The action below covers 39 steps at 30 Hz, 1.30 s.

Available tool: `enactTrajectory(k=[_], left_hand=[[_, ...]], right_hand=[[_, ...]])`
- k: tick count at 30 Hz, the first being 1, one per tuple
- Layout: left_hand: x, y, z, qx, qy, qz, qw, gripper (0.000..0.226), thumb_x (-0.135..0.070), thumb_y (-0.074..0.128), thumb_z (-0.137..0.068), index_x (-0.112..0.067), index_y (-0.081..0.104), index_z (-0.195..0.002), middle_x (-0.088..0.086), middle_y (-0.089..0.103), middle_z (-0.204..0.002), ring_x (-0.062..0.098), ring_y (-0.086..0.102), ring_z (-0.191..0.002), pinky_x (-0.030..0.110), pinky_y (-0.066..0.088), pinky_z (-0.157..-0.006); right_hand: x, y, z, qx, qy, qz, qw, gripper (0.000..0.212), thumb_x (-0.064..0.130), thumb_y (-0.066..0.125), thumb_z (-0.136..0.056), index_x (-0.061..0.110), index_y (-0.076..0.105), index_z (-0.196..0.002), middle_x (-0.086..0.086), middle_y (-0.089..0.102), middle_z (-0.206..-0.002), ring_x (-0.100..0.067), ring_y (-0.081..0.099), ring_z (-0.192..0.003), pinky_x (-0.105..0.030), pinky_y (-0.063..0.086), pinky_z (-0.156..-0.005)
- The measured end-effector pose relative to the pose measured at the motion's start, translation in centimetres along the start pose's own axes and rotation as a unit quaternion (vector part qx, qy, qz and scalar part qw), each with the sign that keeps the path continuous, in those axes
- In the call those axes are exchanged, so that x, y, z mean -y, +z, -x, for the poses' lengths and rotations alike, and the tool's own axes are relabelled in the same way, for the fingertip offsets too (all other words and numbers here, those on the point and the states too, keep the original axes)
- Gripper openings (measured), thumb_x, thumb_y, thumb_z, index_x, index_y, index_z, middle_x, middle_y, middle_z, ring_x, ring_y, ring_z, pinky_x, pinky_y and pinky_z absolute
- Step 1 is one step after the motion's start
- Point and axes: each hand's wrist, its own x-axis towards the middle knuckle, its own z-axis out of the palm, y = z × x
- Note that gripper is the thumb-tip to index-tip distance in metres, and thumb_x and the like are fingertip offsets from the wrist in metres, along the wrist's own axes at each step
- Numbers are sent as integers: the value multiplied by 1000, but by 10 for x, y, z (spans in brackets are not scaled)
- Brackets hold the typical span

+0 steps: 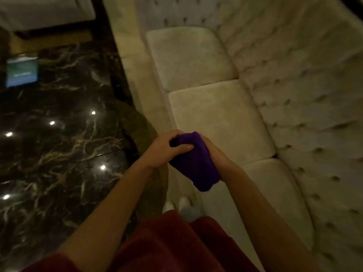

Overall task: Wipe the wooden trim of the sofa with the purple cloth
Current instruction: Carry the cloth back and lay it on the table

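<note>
A bunched purple cloth (194, 163) hangs between both hands in front of me, above the floor beside the sofa. My left hand (167, 148) grips its upper end, thumb across the fabric. My right hand (214, 154) holds the cloth's right side, mostly hidden behind it. The cream tufted sofa (294, 95) runs along the right, with three seat cushions (220, 118). The dark strip at the sofa's top right corner (353, 1) may be wooden trim; the blur leaves this uncertain.
A dark glossy marble table (59, 124) fills the left, with a blue-white card (21, 72) on it. A narrow pale floor strip (137, 75) runs between table and sofa. My feet in white shoes (176, 205) stand there. Another pale seat (45, 12) sits top left.
</note>
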Motion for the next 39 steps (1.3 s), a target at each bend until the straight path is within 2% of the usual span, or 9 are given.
enactTrajectory(k=[4,11,14,18,22,27,31,35,39], left_hand=[[21,-45,-4,-119,-36,64,990,19,-30,78,-89,-33,70,-106,-21,76,-95,-2,72,-88,12,55,-69],[41,-114,-25,-290,-131,129,939,8,-42,76,-89,-37,74,-96,-8,79,-97,17,76,-93,22,60,-69],[37,-148,-36,-360,-151,143,909,14,-43,72,-92,-34,72,-102,-4,79,-100,21,76,-96,34,63,-79],[41,-188,-36,-433,-145,184,870,31,-49,70,-91,-30,68,-116,-1,74,-116,20,73,-105,39,61,-91],[60,-216,-24,-486,-154,238,827,48,-51,69,-91,-25,64,-132,2,68,-130,21,67,-116,43,57,-99],[101,-253,-7,-547,-160,335,750,24,-52,73,-86,-37,71,-105,-9,77,-107,9,75,-97,21,61,-71],[141,-275,0,-570,-188,385,701,21,-42,73,-90,-29,70,-106,4,74,-116,19,73,-106,36,62,-87],[162,-304,7,-578,-194,430,665,30,-32,79,-86,-30,69,-114,1,75,-117,14,75,-102,26,61,-76],[177,-316,6,-575,-231,423,661,36,-37,78,-87,-26,69,-121,1,76,-116,18,74,-104,32,62,-85]], right_hand=[[24,16,-32,28,8,63,998,60,67,62,-84,24,70,-125,-9,77,-120,-28,74,-110,-41,61,-89],[63,63,-132,95,24,157,983,62,45,88,-74,8,70,-121,-16,78,-111,-38,73,-107,-57,56,-100],[95,96,-171,121,13,212,970,67,54,92,-65,14,73,-115,-9,81,-103,-31,76,-99,-49,60,-91],[132,138,-223,145,-14,236,961,65,59,92,-53,24,73,-105,3,81,-93,-14,78,-83,-23,59,-63],[142,186,-268,149,-8,222,964,75,66,96,-44,30,72,-106,1,80,-103,-16,78,-90,-23,60,-65],[135,246,-314,202,55,216,954,64,46,91,-65,26,70,-122,0,78,-115,-20,76,-104,-32,61,-76],[131,283,-343,225,85,311,920,62,45,89,-62,29,71,-119,-1,79,-114,-19,76,-101,-30,60,-75],[132,331,-382,243,108,406,874,57,41,89,-65,27,69,-117,-2,77,-115,-18,76,-100,-29,61,-74],[124,362,-417,272,99,513,808,48,41,87,-72,26,68,-114,0,75,-111,-6,76,-81,-15,56,-57]])
